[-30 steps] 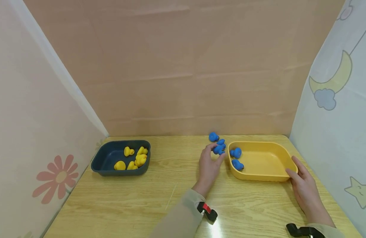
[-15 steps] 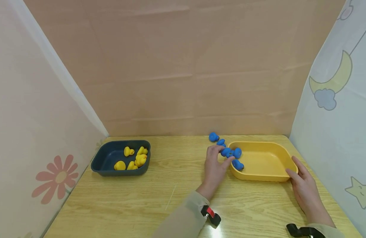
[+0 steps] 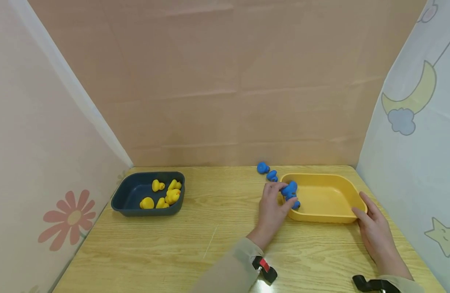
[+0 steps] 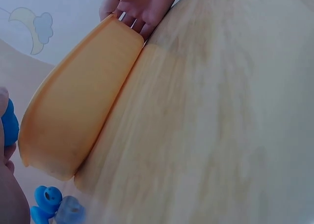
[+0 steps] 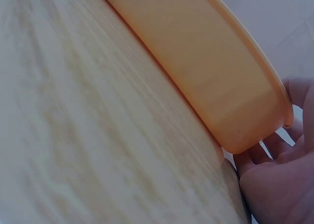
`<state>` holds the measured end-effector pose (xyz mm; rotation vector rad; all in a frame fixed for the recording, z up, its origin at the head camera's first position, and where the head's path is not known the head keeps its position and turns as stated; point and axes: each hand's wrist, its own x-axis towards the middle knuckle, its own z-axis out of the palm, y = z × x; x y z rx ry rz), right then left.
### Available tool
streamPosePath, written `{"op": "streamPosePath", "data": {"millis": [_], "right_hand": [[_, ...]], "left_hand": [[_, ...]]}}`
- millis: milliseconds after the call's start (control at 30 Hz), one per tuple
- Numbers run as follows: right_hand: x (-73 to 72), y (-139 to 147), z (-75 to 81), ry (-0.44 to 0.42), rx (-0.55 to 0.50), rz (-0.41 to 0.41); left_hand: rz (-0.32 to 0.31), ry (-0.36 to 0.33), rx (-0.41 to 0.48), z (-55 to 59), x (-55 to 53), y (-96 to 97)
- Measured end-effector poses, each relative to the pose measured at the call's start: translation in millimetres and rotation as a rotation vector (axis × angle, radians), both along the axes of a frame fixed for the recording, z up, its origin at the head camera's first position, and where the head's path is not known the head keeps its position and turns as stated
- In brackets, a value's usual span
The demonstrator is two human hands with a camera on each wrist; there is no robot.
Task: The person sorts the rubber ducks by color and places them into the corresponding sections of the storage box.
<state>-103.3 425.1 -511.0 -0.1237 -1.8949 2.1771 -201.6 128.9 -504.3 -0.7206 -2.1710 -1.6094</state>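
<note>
A blue toy duck is pinched between the thumb and fingers of my left hand, above the left end of the yellow tray. In the left wrist view, part of the held duck shows at the left edge. Under it, another blue duck lies in the tray, partly covered by the hand. My right hand grips the tray's right end, thumb at the rim and fingers around the outside, as the right wrist view also shows. Two more blue ducks rest on the table behind the tray's left corner.
A dark blue tray with several yellow toy ducks stands at the left on the wooden table. A brown paper wall closes the back; printed sheets flank both sides.
My left hand has carried the blue duck rightward from beside the yellow tray to above its left end. The right hand stays at the tray's right end.
</note>
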Motion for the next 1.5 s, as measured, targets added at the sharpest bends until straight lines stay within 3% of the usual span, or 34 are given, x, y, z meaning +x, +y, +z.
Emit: {"op": "streamPosePath", "data": {"millis": [400,633,767,1000,1267,1500], "right_hand": [[0.6,-1.7,1.9,0.001,-0.007,-0.002],[0.8,-1.4,1.1,0.004,-0.005,-0.001],[-0.4,-0.8,1.9,0.003,-0.004,-0.001],[-1.1,-1.4,1.3,0.018,-0.004,0.002],[-1.0,-0.6,1.4,0.021,0.007,0.004],[-0.1,-1.0,1.8,0.013,0.010,0.005]], "left_hand": [[0.021,0.094,-0.113,-3.0,0.7,5.5],[-0.038,0.064,-0.153,-3.9,0.9,4.5],[-0.034,0.070,-0.127,-4.1,-1.5,2.2],[0.045,0.045,-0.141,-6.7,-13.1,-3.1],[0.084,0.041,-0.106,-12.6,-32.1,-9.5],[0.114,-0.008,-0.119,-14.6,-48.8,-14.7]]}}
